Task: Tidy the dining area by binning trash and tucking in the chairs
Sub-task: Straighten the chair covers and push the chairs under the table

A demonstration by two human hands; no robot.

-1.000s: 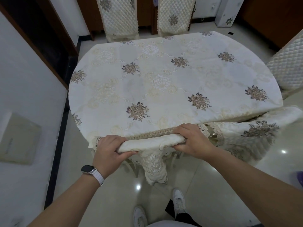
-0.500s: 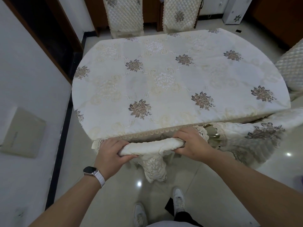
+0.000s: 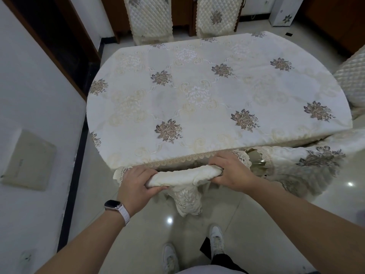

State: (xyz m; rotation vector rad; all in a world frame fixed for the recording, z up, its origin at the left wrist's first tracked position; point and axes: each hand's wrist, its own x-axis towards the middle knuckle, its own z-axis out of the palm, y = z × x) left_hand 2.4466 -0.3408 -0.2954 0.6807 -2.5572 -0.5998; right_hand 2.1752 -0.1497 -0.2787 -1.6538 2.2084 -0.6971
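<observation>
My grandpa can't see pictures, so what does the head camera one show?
The left hand and right hand grip the cloth-covered top of a chair right at the near edge of a table under a flowered cloth. Two quilted chairs stand at the far side.

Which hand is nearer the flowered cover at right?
Right. Gripping the chair back, the right hand sits just left of the flowered cover; the left hand lies farther left.

A home dining room: clothed table (image 3: 197, 99), quilted-cover chairs (image 3: 150, 16), tiled floor (image 3: 325, 194).
</observation>
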